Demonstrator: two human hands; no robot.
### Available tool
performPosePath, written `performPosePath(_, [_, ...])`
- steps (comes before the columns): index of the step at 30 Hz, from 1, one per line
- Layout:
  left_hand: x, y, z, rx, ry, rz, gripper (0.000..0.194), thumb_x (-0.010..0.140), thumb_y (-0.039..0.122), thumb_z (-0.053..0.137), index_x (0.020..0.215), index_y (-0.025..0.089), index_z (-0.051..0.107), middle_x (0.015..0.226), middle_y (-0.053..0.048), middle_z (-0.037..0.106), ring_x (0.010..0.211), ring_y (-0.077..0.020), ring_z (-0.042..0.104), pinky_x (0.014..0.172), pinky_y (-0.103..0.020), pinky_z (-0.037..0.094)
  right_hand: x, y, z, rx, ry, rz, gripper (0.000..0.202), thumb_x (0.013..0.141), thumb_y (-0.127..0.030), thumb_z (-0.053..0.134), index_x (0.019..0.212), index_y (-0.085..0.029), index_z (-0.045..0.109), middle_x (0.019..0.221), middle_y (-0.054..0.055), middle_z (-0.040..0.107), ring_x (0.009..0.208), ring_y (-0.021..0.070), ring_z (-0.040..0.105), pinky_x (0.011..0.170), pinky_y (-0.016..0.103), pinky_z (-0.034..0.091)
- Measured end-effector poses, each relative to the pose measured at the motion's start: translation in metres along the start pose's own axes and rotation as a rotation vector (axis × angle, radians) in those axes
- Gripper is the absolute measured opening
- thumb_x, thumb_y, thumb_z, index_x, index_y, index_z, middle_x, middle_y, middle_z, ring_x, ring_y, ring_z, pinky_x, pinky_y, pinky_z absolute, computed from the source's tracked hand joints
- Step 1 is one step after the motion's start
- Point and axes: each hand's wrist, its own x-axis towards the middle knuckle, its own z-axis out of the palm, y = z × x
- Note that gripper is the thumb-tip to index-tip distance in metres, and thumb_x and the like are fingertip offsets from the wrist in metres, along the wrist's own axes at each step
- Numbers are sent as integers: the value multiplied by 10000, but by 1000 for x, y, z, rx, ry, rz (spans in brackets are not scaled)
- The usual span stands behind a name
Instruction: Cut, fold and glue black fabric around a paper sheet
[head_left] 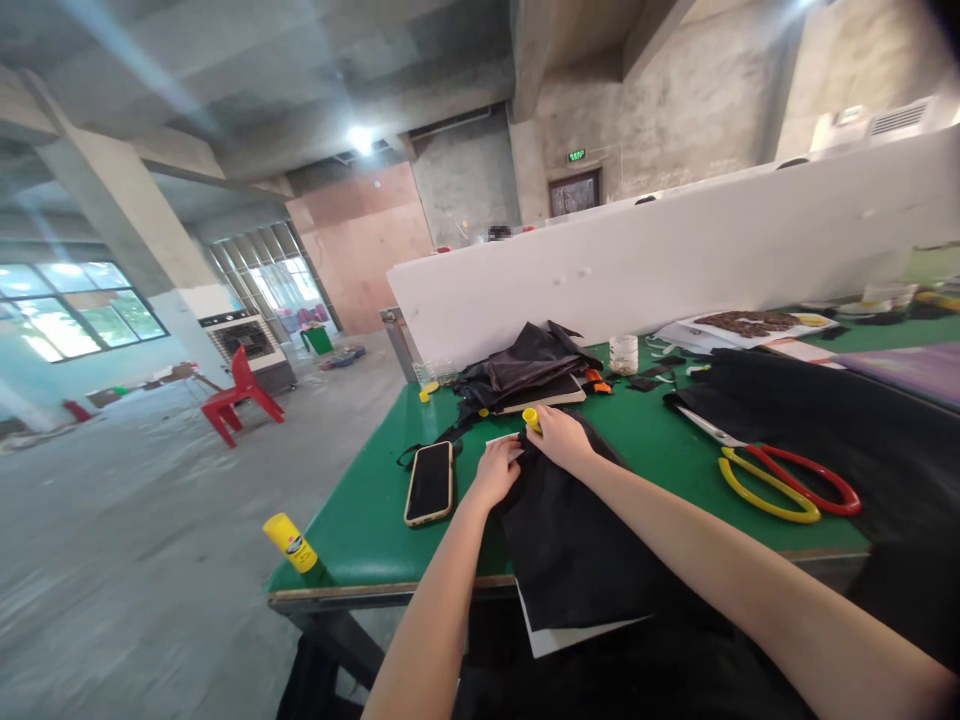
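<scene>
My right hand [562,437] is closed around a yellow glue stick [531,417], with only one end showing above the fingers. Below it, black fabric [574,540] drapes toward me over the table's front edge, with a white sheet [551,640] sticking out from under it. My left hand [499,470] pinches the fabric's far left edge, where a bit of white shows at the fingertips. To its left lies a phone [430,483] in a pale case. Another yellow glue stick [291,545] stands at the table's left corner.
Scissors [772,475] with red and yellow handles rest on the right, partly on black cloth [780,400]. Folded black material [529,362], a jar [623,355] and scraps lie at the back of the green table [360,520], before a white partition [525,300]. A red chair [241,390] stands left.
</scene>
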Motion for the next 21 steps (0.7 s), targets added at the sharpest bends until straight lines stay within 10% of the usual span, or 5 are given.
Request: performPosePath(21, [-1, 0, -2, 7, 7, -1, 418, 725, 45, 492, 1125, 154, 548, 1243, -89, 530, 1185, -218, 445, 1026, -408, 346, -3, 5, -5, 46, 89, 42, 274, 895, -373, 358, 898, -163, 533, 862, 95, 626, 812, 201, 580, 679, 265, 386])
